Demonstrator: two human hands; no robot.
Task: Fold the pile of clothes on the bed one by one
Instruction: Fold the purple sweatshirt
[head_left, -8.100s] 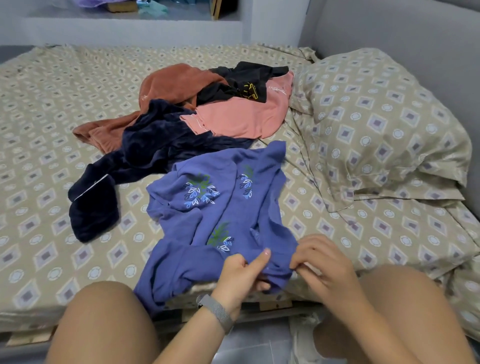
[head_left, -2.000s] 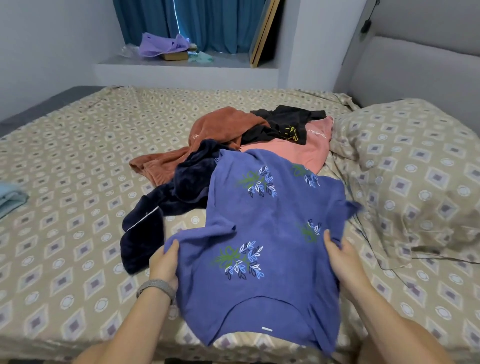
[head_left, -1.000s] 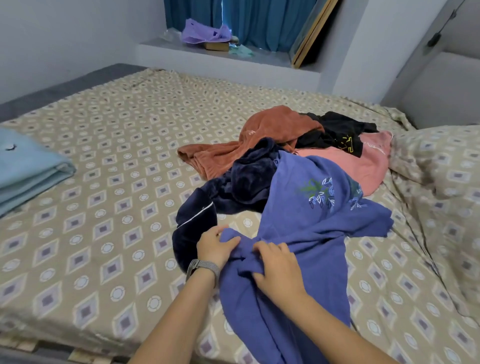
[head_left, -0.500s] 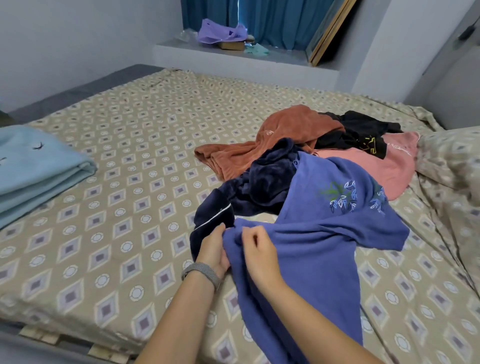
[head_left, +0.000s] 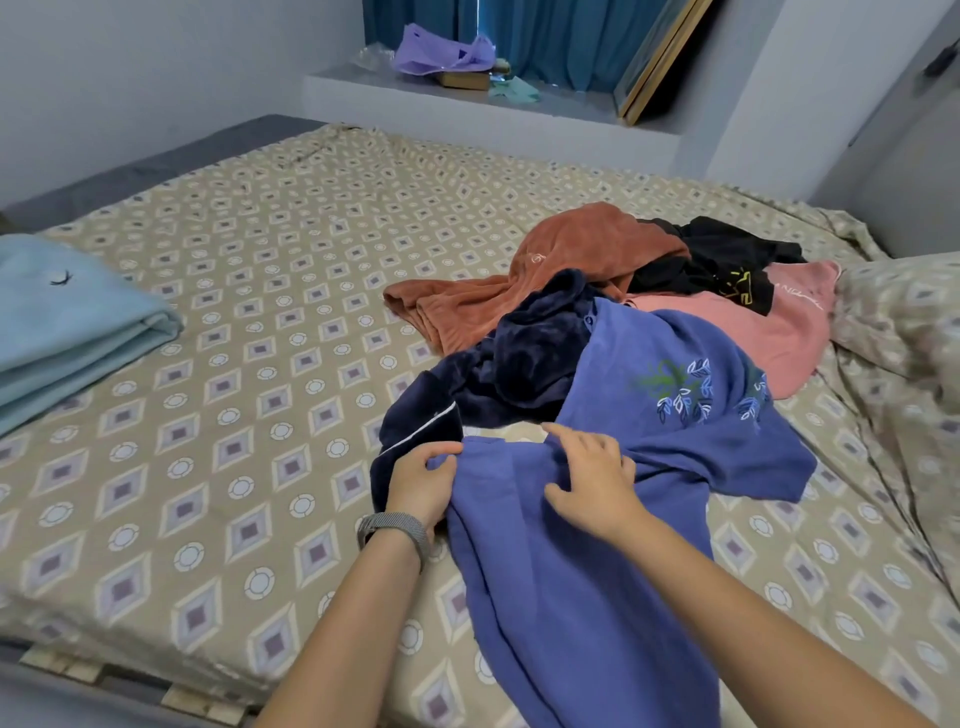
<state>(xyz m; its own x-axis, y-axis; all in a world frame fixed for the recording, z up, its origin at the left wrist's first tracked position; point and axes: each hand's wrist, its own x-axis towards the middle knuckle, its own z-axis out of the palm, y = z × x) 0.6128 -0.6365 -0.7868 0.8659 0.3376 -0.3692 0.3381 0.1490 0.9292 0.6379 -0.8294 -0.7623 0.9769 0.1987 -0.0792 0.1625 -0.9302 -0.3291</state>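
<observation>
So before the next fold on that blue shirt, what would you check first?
1. Left hand holds the shirt's edge: ok, fingers curl on the cloth.
2. Right hand on the blue shirt: ok, it rests on top with spread fingers.
3. Shirt lying flat: not ok, it is bunched and creased.
4. Shirt free of the pile: not ok, its far part lies on the navy garment.
5. Bare bed to spread it on: ok, on the left.
6. Shirt's near end on the bed: cannot tell, it runs out of view.

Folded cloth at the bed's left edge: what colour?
Light blue folded cloth, with a small dark mark on top. The head view, the only one, shows it.
</observation>
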